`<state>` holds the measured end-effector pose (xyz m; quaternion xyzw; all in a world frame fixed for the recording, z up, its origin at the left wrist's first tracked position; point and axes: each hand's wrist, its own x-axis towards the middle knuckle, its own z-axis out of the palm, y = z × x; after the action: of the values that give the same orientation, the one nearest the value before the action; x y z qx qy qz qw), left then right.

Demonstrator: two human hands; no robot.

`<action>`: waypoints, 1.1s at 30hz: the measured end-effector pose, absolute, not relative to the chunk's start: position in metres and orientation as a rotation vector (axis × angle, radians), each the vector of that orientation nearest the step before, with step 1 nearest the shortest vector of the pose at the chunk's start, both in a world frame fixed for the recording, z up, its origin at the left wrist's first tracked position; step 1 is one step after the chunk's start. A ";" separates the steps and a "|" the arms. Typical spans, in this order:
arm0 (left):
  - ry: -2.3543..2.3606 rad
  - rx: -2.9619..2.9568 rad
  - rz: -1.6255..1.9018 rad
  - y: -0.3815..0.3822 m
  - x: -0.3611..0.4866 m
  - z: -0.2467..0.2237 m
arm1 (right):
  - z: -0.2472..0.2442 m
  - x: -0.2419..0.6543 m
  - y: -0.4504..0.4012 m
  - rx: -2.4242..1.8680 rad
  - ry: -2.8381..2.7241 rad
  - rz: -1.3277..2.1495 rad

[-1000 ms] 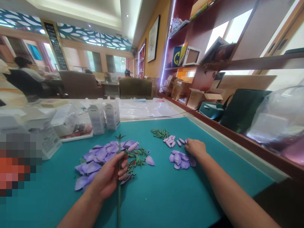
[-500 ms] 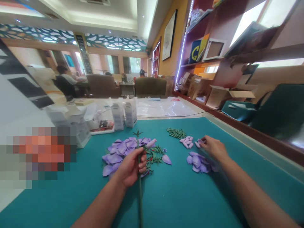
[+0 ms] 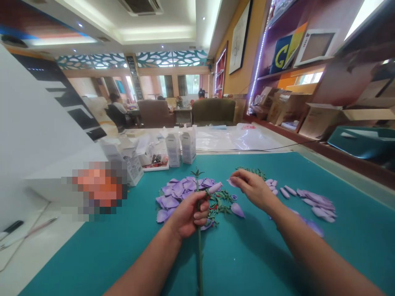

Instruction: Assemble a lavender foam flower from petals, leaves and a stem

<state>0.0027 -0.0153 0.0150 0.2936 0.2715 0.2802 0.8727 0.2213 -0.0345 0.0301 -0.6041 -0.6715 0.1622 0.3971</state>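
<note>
My left hand [image 3: 189, 216] is closed around a green artificial flower stem [image 3: 200, 255], held upright with a leafy tip above the fist. A pale purple bud [image 3: 215, 188] sticks out sideways by the thumb. To its right, my right hand [image 3: 251, 189] pinches a small purple petal [image 3: 231, 182], apart from the bud. Behind the left hand lies a heap of purple petals [image 3: 173, 191], beside scattered green leaf pieces [image 3: 220, 203] and one loose petal [image 3: 237, 210]. Near the right arm are small buds [image 3: 284, 193], narrow petals [image 3: 321, 201] and green pieces [image 3: 254, 172], partly hidden.
A teal mat [image 3: 123, 242] covers the table. White cartons [image 3: 173, 150] and a tray [image 3: 156, 166] stand at its back left, near a blurred orange patch [image 3: 98, 185]. Pens [image 3: 37, 228] lie far left. Beyond are chairs [image 3: 212, 112], seated people and cardboard boxes [image 3: 321, 121].
My right hand has moved left from the small petals toward the bud, carrying a petal. The left hand still grips the stem. The view has turned left.
</note>
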 end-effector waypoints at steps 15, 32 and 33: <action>0.508 0.747 0.478 -0.024 0.008 0.009 | 0.025 0.206 -0.048 -1.195 -1.508 0.856; 0.538 0.779 0.468 -0.027 0.010 0.009 | 0.019 0.206 -0.047 -1.190 -1.576 0.729; 0.542 0.779 0.471 -0.027 0.011 0.009 | 0.019 0.206 -0.048 -1.192 -1.580 0.721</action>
<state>0.0105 -0.0268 0.0088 0.3718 0.2584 0.2244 0.8629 0.2056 -0.0476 0.0194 -0.4919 -0.6519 0.2976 0.4945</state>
